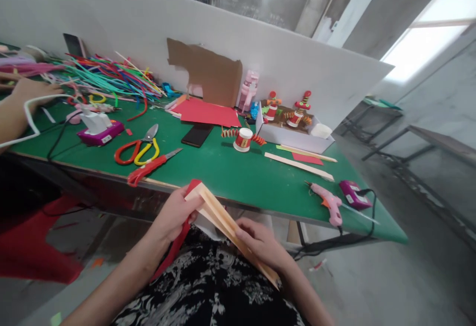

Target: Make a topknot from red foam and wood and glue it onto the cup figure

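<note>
Above my lap, in front of the table edge, my left hand [177, 212] pinches the upper end of long paper strips [219, 217], pale orange with a red piece at the end. My right hand [256, 241] is closed around the same strips lower down, its thumb on top. A red strip [180, 241] hangs below my left hand. On the table beyond stands a small paper cup [244, 139] with pleated red and tan paper arms at its sides. Nearest my left hand lies a red-handled craft knife [152, 167], beside scissors [139, 150] with one red and one yellow handle.
A pink glue gun [327, 202] and purple power block [355, 194] lie at the right. Behind are a phone [197, 135], red paper [210, 113] and a white box [297, 137] holding cup figures. Another person's hand [33, 90] is at the left near pipe cleaners [115, 78].
</note>
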Demonstrator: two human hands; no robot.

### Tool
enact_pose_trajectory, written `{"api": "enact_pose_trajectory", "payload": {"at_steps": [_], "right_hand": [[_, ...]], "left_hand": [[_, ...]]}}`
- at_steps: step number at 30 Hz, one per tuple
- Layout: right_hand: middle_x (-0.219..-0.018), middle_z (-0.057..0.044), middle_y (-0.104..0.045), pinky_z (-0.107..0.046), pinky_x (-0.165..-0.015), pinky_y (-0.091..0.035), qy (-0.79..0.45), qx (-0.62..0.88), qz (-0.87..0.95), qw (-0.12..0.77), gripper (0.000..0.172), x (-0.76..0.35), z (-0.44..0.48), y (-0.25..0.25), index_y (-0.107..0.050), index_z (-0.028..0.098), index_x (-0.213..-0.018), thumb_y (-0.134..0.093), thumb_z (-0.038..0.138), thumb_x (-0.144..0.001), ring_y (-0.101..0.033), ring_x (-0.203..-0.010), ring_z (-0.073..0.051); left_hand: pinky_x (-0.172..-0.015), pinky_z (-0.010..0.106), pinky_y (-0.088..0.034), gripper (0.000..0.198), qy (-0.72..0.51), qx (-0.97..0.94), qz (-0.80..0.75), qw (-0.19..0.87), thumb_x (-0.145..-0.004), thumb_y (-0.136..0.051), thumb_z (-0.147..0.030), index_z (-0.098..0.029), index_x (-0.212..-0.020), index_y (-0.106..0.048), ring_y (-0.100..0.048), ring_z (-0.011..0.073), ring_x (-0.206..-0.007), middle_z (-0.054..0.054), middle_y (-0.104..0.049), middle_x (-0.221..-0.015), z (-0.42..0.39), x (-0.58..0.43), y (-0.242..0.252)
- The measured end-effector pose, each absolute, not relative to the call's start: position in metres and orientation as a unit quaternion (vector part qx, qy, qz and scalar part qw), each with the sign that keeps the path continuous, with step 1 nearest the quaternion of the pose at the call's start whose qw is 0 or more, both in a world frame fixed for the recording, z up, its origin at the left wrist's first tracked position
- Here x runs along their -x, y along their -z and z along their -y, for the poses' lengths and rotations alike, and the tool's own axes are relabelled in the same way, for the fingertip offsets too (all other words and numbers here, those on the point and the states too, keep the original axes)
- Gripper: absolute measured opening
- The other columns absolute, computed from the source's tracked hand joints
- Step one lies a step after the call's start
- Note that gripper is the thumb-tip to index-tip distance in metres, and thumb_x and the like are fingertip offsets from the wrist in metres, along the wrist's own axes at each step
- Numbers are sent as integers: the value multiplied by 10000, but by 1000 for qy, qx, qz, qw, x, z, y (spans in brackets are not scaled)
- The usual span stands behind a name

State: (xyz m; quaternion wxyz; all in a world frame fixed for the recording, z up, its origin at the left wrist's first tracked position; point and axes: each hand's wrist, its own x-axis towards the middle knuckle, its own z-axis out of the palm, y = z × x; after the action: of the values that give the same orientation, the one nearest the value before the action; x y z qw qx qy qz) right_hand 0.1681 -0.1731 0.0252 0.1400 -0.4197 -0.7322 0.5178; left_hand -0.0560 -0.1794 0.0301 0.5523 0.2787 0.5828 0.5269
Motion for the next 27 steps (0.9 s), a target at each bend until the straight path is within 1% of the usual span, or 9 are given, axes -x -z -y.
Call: {"api": "enact_pose_trajectory", "payload": {"at_steps": [2,5,7,9,12,16,20,24,27], "right_hand": [[-900,-24,-674,-270,-709,-455,-513,431,726,155,291,-157,175,-24,-628,186,-1003,-585,448,-883,-611,-769,-170],[-1031,-33,-678,-293,-811,-463,-461,442,749,176,432,-147,179,-21,-603,216,-1146,-745,367,-768,-630,-913,-206],[-1009,-30,-678,-285,-796,-469,-465,443,744,184,387,-146,181,-19,-590,222,-1177,-690,337,-820,-638,-887,-192],[-916,-17,-665,-252,-691,-467,-510,444,714,183,288,-146,182,-18,-588,210,-1153,-582,344,-897,-632,-735,-149],[-828,1,-633,-220,-566,-426,-573,442,668,177,257,-148,182,-16,-585,192,-1080,-503,392,-941,-578,-565,-105],[-747,5,-605,-225,-579,-403,-495,458,713,191,220,-148,179,-9,-615,180,-933,-500,367,-932,-574,-621,-129],[-719,-21,-642,-249,-638,-443,-434,473,729,238,321,-159,172,-8,-645,179,-794,-451,379,-953,-599,-690,-160],[-868,-41,-710,-259,-661,-517,-462,469,702,271,312,-202,147,-46,-625,193,-1061,-402,395,-979,-670,-707,-156],[-926,-52,-717,-262,-697,-524,-334,518,757,217,243,-245,105,-97,-549,186,-1106,-381,319,-990,-682,-705,-145]], "left_hand": [[-341,161,-248,286,-529,-283,-589,541,-523,-722,-311,-181,-687,-526,-344,42,-353,-93,-446,-468,179,54,-28],[-344,160,-251,269,-531,-291,-595,529,-528,-712,-299,-176,-697,-542,-344,40,-355,-90,-454,-476,179,55,-27],[-340,163,-247,278,-527,-295,-601,523,-530,-721,-313,-177,-696,-544,-350,44,-352,-88,-452,-467,180,56,-27],[-340,166,-251,294,-521,-300,-606,521,-534,-737,-335,-182,-669,-525,-359,49,-352,-86,-444,-452,181,56,-28],[-345,168,-264,336,-519,-295,-609,523,-525,-761,-360,-186,-643,-499,-364,50,-357,-84,-445,-446,182,55,-29],[-350,169,-264,366,-522,-277,-610,528,-494,-783,-364,-178,-659,-515,-356,47,-367,-86,-453,-456,180,52,-30],[-360,176,-264,401,-537,-262,-607,525,-471,-806,-386,-186,-629,-497,-350,48,-379,-84,-458,-458,183,57,-37],[-372,167,-254,452,-533,-208,-646,505,-386,-843,-372,-190,-597,-488,-335,45,-407,-98,-438,-444,190,69,-47],[-370,172,-247,512,-514,-172,-663,516,-312,-860,-415,-201,-559,-467,-325,50,-402,-102,-407,-417,194,76,-49]]}}
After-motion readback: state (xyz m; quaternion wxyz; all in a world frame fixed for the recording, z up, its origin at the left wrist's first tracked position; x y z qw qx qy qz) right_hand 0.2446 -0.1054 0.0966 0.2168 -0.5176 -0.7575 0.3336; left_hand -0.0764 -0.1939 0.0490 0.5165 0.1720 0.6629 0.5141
